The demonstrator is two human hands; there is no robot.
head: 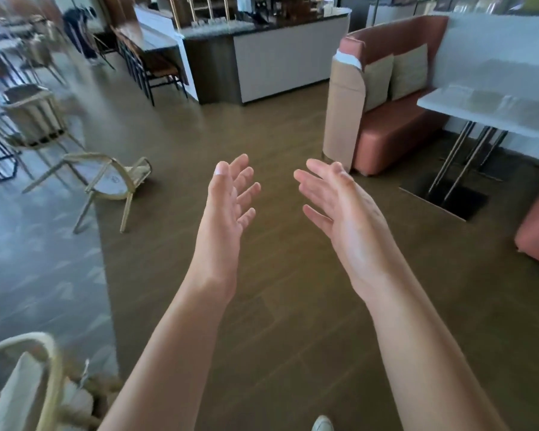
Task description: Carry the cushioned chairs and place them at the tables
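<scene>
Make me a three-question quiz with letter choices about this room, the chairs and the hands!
1. Where is the tipped-over chair?
A. left of the hands
B. on the white table
C. on the booth

2. What colour is the booth seat?
A. green
B. pinkish-brown
C. black

3. What are the hands doing?
A. carrying a chair
B. making fists
C. open, holding nothing

Answers: 1 A, it lies on the floor at the left. 2 B, its upholstery is pinkish-brown. 3 C, the left hand and right hand show spread fingers with only floor between them.
</scene>
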